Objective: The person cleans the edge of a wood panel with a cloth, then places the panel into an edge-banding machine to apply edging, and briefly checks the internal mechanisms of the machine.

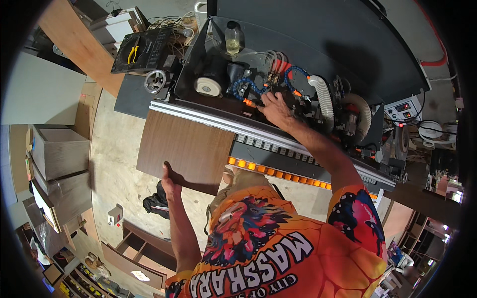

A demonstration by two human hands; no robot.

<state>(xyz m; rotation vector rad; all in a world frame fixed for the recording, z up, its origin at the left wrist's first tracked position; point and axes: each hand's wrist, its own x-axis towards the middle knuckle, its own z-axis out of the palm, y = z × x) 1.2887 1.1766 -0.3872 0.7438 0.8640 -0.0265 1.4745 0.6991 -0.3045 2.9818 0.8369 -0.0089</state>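
My left hand [171,187] grips the near edge of a brown wood-grain panel [186,144], thumb on top and the other fingers hidden beneath. The panel's far edge lies against the metal rail [198,113] of an edge banding machine. My right hand [276,110] reaches over the rail into the open machine, fingers apart, close to an orange nozzle [250,103] on a blue jointed hose [240,88]. Whether its fingertips touch the nozzle I cannot tell. A pale round disc [207,87] sits left of that hose inside the machine.
Orange rollers [278,174] line the machine's near side. A handwheel [155,81] and yellow-handled pliers [132,54] are at the far left. A ribbed hose [323,102] and a control box [403,110] are on the right. Cabinets [62,151] stand at the left.
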